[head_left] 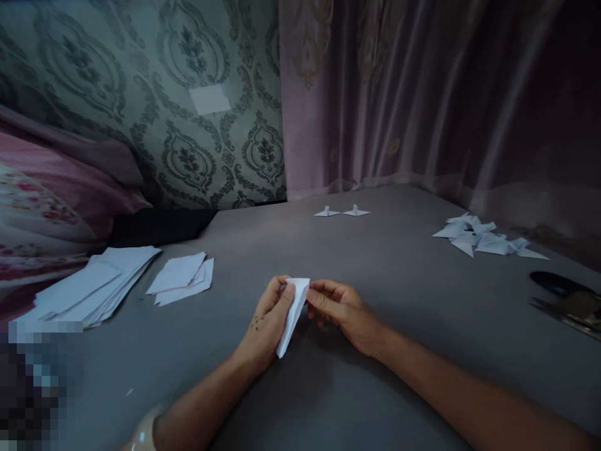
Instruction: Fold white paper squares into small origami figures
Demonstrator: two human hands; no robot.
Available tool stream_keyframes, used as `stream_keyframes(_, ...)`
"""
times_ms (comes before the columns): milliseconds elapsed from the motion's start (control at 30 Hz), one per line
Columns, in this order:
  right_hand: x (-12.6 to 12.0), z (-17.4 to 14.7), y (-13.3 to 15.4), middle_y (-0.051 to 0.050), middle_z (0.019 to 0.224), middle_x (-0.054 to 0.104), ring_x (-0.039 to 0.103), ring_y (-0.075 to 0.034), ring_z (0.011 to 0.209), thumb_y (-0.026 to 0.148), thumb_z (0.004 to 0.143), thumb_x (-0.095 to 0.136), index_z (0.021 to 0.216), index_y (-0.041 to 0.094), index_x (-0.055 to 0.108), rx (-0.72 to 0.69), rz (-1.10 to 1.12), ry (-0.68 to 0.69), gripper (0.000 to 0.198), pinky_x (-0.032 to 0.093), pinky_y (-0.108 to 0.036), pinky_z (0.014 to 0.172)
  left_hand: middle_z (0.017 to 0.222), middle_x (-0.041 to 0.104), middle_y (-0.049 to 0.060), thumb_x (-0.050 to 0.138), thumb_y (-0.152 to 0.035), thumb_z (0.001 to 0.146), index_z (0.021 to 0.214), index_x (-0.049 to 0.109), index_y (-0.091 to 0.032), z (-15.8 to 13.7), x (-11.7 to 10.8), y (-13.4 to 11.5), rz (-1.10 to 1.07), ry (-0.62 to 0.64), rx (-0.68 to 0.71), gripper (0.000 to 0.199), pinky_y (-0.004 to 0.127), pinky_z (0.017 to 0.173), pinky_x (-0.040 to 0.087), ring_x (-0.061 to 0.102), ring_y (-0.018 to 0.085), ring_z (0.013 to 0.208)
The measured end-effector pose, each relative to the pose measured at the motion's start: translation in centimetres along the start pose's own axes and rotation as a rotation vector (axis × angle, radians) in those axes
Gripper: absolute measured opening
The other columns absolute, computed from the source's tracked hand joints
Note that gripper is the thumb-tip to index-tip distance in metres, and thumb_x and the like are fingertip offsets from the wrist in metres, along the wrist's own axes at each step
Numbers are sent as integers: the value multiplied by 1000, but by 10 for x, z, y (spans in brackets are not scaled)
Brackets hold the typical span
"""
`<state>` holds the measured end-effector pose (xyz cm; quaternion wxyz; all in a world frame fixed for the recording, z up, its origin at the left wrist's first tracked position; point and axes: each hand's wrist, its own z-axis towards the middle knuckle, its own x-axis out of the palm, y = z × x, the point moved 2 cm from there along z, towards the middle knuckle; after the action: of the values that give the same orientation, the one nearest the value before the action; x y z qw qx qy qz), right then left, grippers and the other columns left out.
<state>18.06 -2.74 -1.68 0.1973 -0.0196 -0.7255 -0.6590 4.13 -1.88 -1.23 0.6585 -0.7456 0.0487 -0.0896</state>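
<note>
A folded piece of white paper [295,316], long and narrowing to a point at its lower end, is held up over the grey surface. My left hand [270,316] grips it from the left, thumb on the near face and fingers behind. At its upper right edge my right hand [340,307] pinches the paper between thumb and forefinger; the other fingers are curled below. Part of the paper's back is hidden by my left fingers.
Stacked white sheets [101,279] and smaller paper pieces [181,275] lie at left. Two folded paper figures [355,211] stand at the far edge. A pile of folded papers [488,237] lies at right, near dark-handled scissors [563,294]. Curtains [399,94] hang behind.
</note>
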Motion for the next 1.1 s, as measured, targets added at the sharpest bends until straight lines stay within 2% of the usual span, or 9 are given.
stream_keyframes(167,0,0,-2,0,67,58,53,-10,60,28,74,60,81,15,64,41,-51,-64,16,40,-22,52,70,56,-2,53,-43,85,97,50,-20,-3,-1,-3,88,-30,129,26,20,54,40,51,11,58)
stream_keyframes(233,-2,1,-4,2,63,56,50,-9,55,27,72,59,76,16,62,37,-106,-115,12,38,-22,49,76,59,0,52,-40,86,110,48,-20,-6,-1,-2,155,33,162,32,23,60,42,54,13,65)
stream_keyframes(333,-6,3,-7,3,60,54,47,-9,53,22,65,61,73,16,61,13,-217,-206,10,37,-22,48,99,61,8,64,-35,79,134,35,-20,-10,1,3,216,178,139,64,28,74,45,58,20,86)
stream_keyframes(433,-9,4,-7,4,58,55,48,-10,54,16,61,61,72,17,61,-33,-353,-275,11,37,-22,50,112,58,12,78,-28,62,138,33,-19,-9,2,5,258,158,113,88,32,82,44,56,26,100)
stream_keyframes(600,-13,7,-5,4,55,52,46,-9,48,29,68,66,72,18,59,-20,-414,-253,14,35,-22,44,89,66,10,72,-34,68,104,61,-14,1,-3,1,103,19,23,42,28,65,47,62,20,76)
stream_keyframes(700,-21,12,-7,1,65,58,52,-10,54,35,72,65,78,17,58,-32,-369,-229,21,39,-22,47,70,67,7,70,-37,70,90,65,-12,9,-11,4,-57,0,-131,32,24,52,44,59,15,56)
stream_keyframes(833,-36,21,-8,-2,83,63,60,-14,71,25,75,61,97,19,53,-174,-452,-286,24,49,-27,62,67,68,6,75,-32,65,89,65,-11,15,-17,9,-187,-40,-195,33,24,50,45,59,15,50)
stream_keyframes(967,-33,12,2,-7,111,57,58,-17,94,10,79,48,110,23,53,-463,-883,-357,34,49,-34,81,71,69,5,75,-27,63,93,63,-12,19,-21,11,-176,-148,-105,36,25,51,47,61,15,53)
stream_keyframes(1100,-8,-6,8,-7,108,54,52,-18,101,3,80,42,112,22,57,-699,-1189,-208,40,44,-34,90,75,68,4,71,-23,64,95,59,-12,25,-28,14,-101,-262,17,35,24,55,49,62,15,59)
